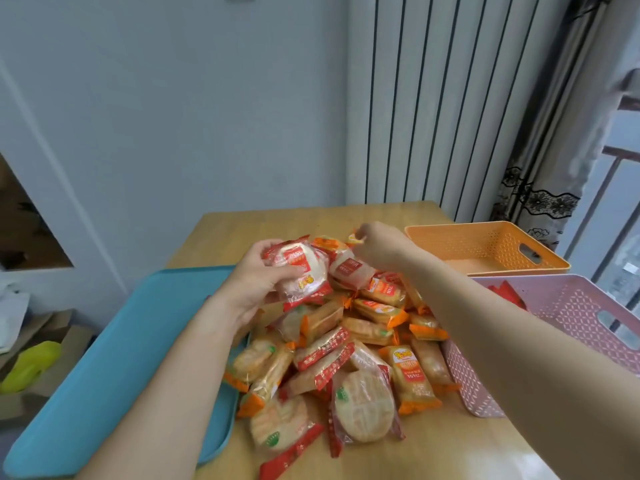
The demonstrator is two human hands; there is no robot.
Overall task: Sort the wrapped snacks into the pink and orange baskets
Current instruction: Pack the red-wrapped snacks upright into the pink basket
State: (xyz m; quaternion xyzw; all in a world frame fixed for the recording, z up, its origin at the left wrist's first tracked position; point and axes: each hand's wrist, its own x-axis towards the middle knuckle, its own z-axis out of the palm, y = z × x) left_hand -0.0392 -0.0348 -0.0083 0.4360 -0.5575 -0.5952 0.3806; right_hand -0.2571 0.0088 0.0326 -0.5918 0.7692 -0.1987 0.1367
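Head view: the pile [349, 344] of snacks lies mid-table [450, 452]. From the pile, the tray [114, 351] is at 9 o'clock, the orange basket [485, 233] at 2 and the pink basket [571, 306] at 3, with something red already inside.

The left hand [256, 285] curls round a round red pack [304, 271] held above the pile's 11 o'clock side. At 12 o'clock the right hand [377, 247] has its fingers bent and seems to pinch an orange pack [355, 238] by the wrapper edge.

The picking step is in hand. Next, each pack likely needs carrying right and dropping into its matching basket.
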